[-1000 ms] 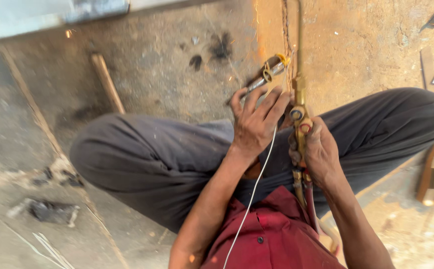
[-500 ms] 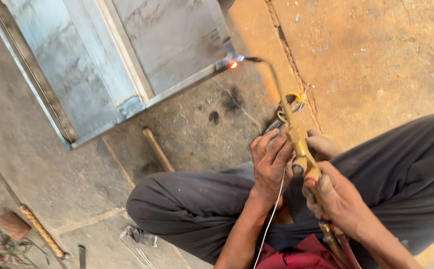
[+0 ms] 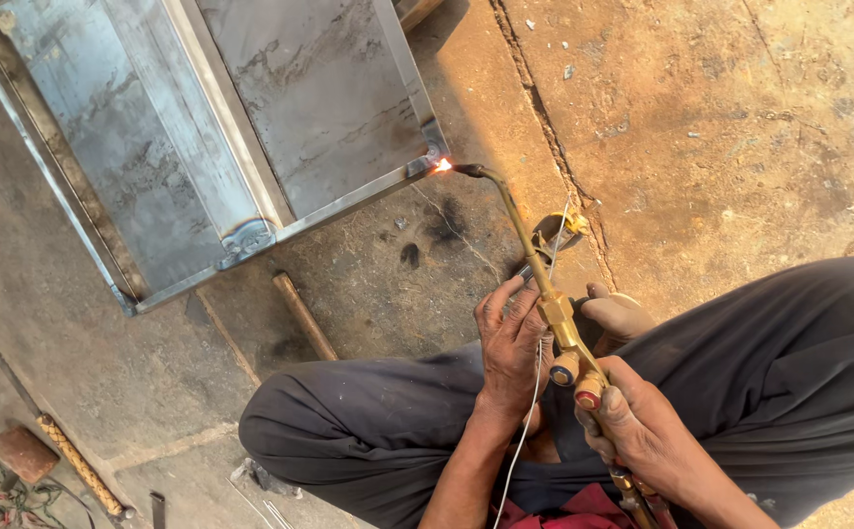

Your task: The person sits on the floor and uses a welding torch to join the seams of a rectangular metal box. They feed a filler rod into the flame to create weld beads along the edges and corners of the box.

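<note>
I sit cross-legged on the floor. My right hand (image 3: 633, 423) grips the valve end of a brass gas torch (image 3: 566, 338). The torch's long bent tube reaches up and left, and its small orange flame (image 3: 441, 165) burns at the lower right corner of a grey sheet-metal frame (image 3: 250, 127). My left hand (image 3: 510, 338) is closed beside the torch tube, fingers against it, with a thin white wire (image 3: 523, 436) running down from under the palm across my lap.
A rusty rod (image 3: 304, 315) lies on the concrete in front of my knee. A small round metal fitting (image 3: 557, 231) sits by a floor crack (image 3: 544, 118). A threaded bar (image 3: 79, 465), a brick (image 3: 20, 453) and tangled wire lie at lower left.
The view has swung up from my lap to the metal frame. The torch has extended forward, and its flame has closed from just off the frame's corner onto it.
</note>
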